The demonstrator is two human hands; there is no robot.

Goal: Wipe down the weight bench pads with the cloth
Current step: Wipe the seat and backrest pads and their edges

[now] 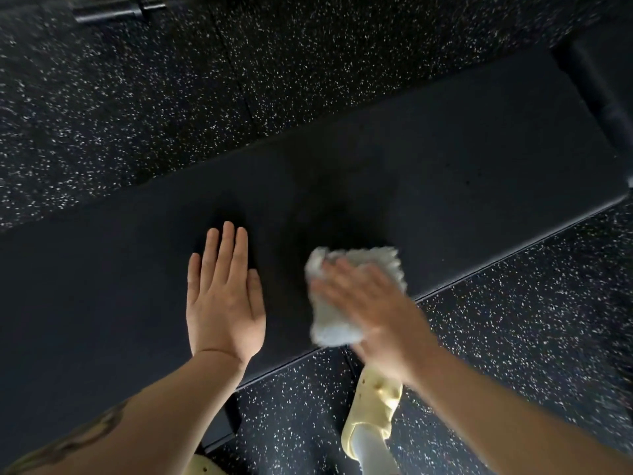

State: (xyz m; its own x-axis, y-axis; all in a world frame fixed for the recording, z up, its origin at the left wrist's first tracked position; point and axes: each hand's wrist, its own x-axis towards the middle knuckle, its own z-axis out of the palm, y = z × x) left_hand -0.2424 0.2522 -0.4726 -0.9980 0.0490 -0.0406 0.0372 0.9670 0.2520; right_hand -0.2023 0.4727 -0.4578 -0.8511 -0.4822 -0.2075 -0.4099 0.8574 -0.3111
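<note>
A long black bench pad (428,173) runs across the view from lower left to upper right. My left hand (224,296) lies flat on it, fingers straight and together. A white fluffy cloth (342,323) sits on the pad near its front edge. My right hand (373,306) presses down on the cloth with fingers spread over it; the hand is blurred by motion.
Black rubber floor with white speckles (137,97) surrounds the bench. A black bar or roller (106,10) lies at the top left. Another black padded part (603,97) stands at the bench's right end. A pale yellow clog (373,416) is on the floor below the bench edge.
</note>
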